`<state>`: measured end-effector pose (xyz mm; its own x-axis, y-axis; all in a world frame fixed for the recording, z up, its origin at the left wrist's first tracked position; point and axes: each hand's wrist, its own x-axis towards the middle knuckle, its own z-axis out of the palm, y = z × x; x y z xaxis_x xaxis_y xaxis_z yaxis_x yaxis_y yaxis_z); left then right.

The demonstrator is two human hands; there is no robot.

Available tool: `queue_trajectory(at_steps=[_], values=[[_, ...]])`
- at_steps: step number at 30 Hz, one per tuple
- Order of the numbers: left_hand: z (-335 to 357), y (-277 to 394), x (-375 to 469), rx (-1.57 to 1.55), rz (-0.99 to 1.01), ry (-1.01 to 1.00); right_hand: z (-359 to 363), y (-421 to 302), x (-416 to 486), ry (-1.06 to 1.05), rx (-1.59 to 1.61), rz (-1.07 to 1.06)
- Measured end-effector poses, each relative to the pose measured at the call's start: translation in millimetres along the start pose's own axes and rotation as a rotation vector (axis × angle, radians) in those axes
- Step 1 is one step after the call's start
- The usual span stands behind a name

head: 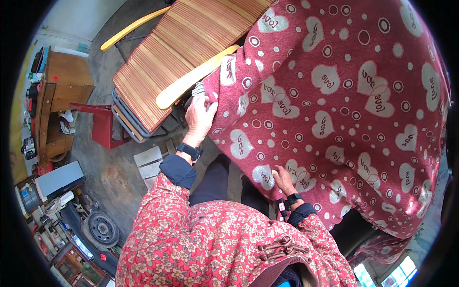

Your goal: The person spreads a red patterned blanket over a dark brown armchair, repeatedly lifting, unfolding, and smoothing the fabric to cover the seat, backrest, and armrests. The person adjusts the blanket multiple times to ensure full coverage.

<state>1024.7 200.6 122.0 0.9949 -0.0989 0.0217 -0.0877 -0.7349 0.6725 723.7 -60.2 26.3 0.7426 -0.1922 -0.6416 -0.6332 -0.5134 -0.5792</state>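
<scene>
A large maroon cloth [344, 129], printed with silvery hearts, writing and rings, is spread before me on the right, draped over something it hides. My left hand [201, 116] grips its left edge between thumb and fingers, close to the pale wooden armrest of a reclining chair [200, 77]. Beside these fingers shows a bit of grey ribbed material [198, 89]; I cannot tell what it is. Lower down, my right hand [283, 179] has curled fingers pinching the cloth near its front edge. A black band sits on each wrist.
The chair's slatted bamboo mat [168, 61] stretches away at upper left. A red wooden stool [107, 125] and pale boards [148, 161] are on the concrete floor. Farther left stand a wooden cabinet [68, 75], a grey-topped box [61, 177] and a wheel [101, 229].
</scene>
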Motion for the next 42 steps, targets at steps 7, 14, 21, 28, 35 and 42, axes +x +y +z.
queue_trajectory(at_steps=[7, 14, 21, 28, 35, 42], values=[[-67, -27, 30, -1.184, -0.255, 0.117, -2, 23, -1, 0.031, 0.074, 0.058], [-86, -113, 78, -0.644, -0.387, 0.312, 1, 45, 6, 0.139, -0.052, 0.045], [-42, -125, 32, -1.23, -0.652, -0.209, -3, 23, 12, 0.064, -0.034, 0.114], [-49, -119, 15, -0.946, -0.453, -0.378, -23, 3, 16, 0.038, 0.028, 0.137], [-54, -96, 46, -0.781, -0.596, 0.443, -61, 0, 18, 0.451, -0.183, 0.094], [87, 72, 35, 0.058, 0.619, -0.038, -154, 19, 52, 0.824, -0.237, 0.112]])
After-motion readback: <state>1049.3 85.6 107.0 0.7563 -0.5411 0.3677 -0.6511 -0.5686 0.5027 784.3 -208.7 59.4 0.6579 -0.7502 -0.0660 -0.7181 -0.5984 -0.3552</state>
